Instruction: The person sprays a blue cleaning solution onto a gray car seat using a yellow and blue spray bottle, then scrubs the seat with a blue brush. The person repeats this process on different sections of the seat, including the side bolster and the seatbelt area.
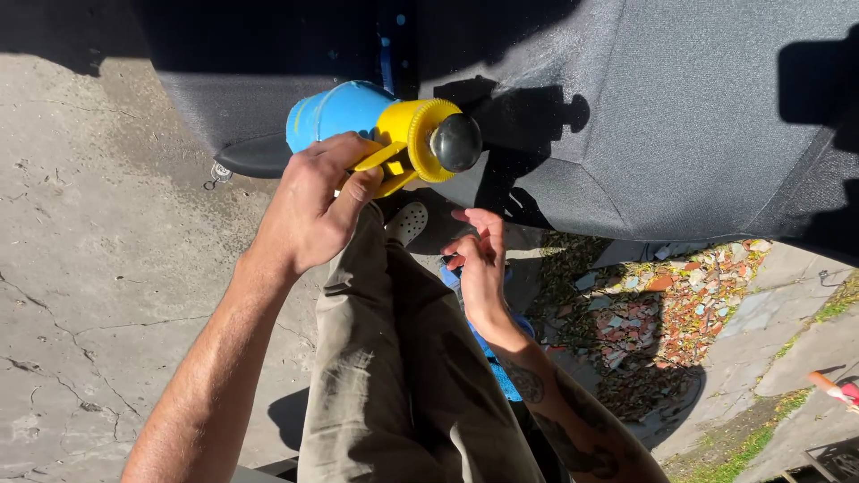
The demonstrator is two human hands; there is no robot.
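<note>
My left hand [313, 210] grips the yellow handle of a blue pump sprayer bottle [335, 112], held up and tilted toward a dark vehicle body panel [680, 116]. The sprayer has a yellow ribbed cap [420, 139] and a black knob [456, 141]. My right hand [483, 264] hangs lower, just right of the sprayer, fingers loosely curled. A blue cloth [498, 367] is pinched under its thumb and trails down beneath the wrist and forearm, mostly hidden by the arm.
Cracked concrete ground [98, 268] lies to the left. My leg in khaki trousers [394, 358] ends in a white perforated shoe [410, 222]. A patch of broken tile rubble [662, 313] and some grass [761, 438] lie at the right.
</note>
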